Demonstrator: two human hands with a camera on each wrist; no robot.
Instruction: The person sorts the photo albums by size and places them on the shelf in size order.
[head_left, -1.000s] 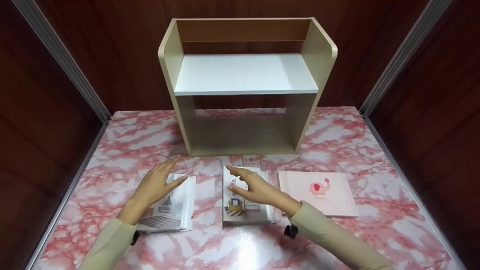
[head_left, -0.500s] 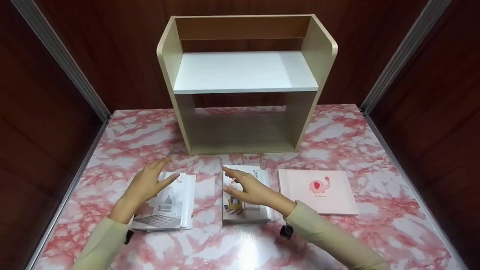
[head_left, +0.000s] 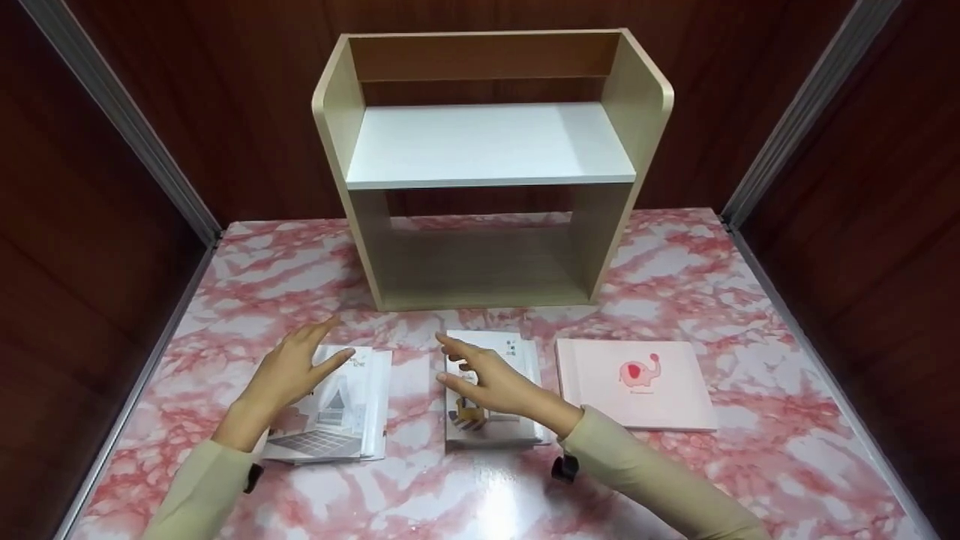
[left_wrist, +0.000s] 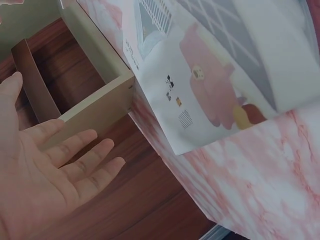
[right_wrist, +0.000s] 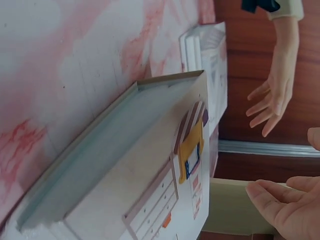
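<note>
My left hand (head_left: 289, 371) hovers over the left stack of books (head_left: 337, 409), its fingers extended and its thumb apart. The top book (left_wrist: 160, 95) has a grey house picture, and the left wrist view shows the hand beside it with nothing held. Over the middle stack of books (head_left: 487, 436) is my right hand (head_left: 495, 382), fingers loosely extended, holding nothing. A yellow-and-striped drawing marks that stack's top cover (right_wrist: 170, 150), seen near the fingers in the right wrist view. To the right lies a pink book (head_left: 660, 401) with an elephant on its cover.
A wooden bookshelf (head_left: 345, 142) with a white middle shelf (head_left: 491, 142) stands behind the books on a pink marbled table (head_left: 277, 262). Dark wood panels (head_left: 97, 225) enclose the left, right and back.
Both hands have drifted a little to the left, mostly in the first half second for the left one. The books stay where they were.
</note>
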